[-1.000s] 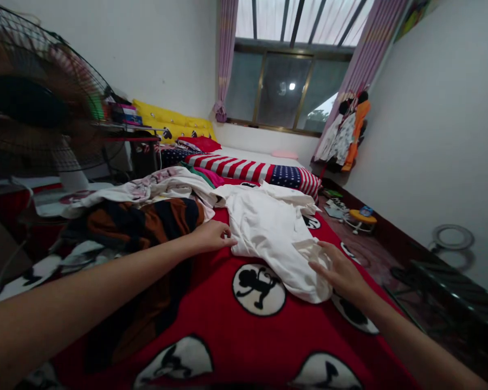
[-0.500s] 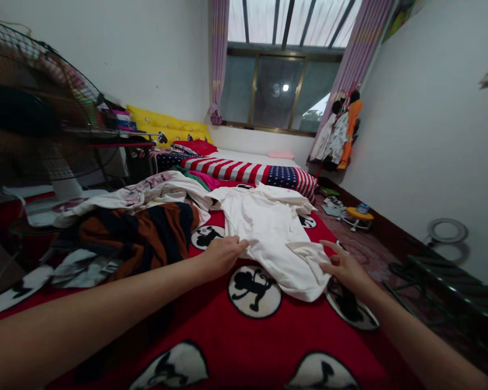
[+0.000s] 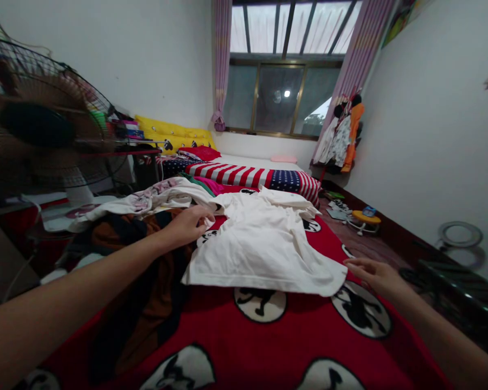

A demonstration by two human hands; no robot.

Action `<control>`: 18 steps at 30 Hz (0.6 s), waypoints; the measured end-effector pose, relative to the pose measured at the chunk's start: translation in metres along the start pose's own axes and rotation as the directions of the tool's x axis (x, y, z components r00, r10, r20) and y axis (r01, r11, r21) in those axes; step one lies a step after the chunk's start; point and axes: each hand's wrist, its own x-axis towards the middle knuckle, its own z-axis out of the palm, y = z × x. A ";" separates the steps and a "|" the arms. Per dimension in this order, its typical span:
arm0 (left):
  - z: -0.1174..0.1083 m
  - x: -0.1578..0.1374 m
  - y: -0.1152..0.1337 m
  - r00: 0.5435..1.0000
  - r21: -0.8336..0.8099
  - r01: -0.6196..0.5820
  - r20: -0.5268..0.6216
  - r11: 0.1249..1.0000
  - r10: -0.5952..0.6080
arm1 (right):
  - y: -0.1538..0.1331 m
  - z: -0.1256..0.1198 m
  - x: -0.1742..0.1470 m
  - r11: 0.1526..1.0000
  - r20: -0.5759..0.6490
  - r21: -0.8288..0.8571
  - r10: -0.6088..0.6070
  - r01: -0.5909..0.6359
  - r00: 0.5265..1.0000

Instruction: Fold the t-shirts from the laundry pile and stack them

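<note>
A white short-sleeved T-shirt lies spread on a red blanket with monkey patterns, its hem towards me and its collar towards the window. My left hand is at the left of the shirt, below its left sleeve, fingers bent with a gap between thumb and fingertips. White cloth shows in that gap; whether the fingers touch it I cannot tell. By the right corner of the hem is my right hand, its fingers stretched out and nothing visible in them.
Left of the shirt lies a heap with a brown-and-navy striped garment and a white printed garment. A fan stands further left. Behind is a bed with a flag-patterned cover. A yellow stool stands on the floor at right.
The shirt's lower part, bunched before, now lies flat with its hem spread wide. My left hand has let go of it and moved up and left; my right hand has moved slightly right.
</note>
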 end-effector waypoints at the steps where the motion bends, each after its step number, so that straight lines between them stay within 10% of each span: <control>1: 0.004 -0.011 0.008 0.998 0.027 -0.057 0.023 0.998 0.056 | 0.004 0.000 0.000 0.998 -0.006 -0.056 -0.038 0.038 0.999; 8: 0.013 -0.067 0.045 0.877 0.156 -0.178 0.472 0.972 0.085 | 0.020 0.006 0.011 0.915 -0.001 -0.332 -0.244 0.229 0.970; 18: 0.027 -0.064 0.031 0.892 0.174 -0.200 0.440 0.964 0.105 | -0.007 0.036 0.025 0.936 -0.041 -0.243 -0.272 0.255 0.961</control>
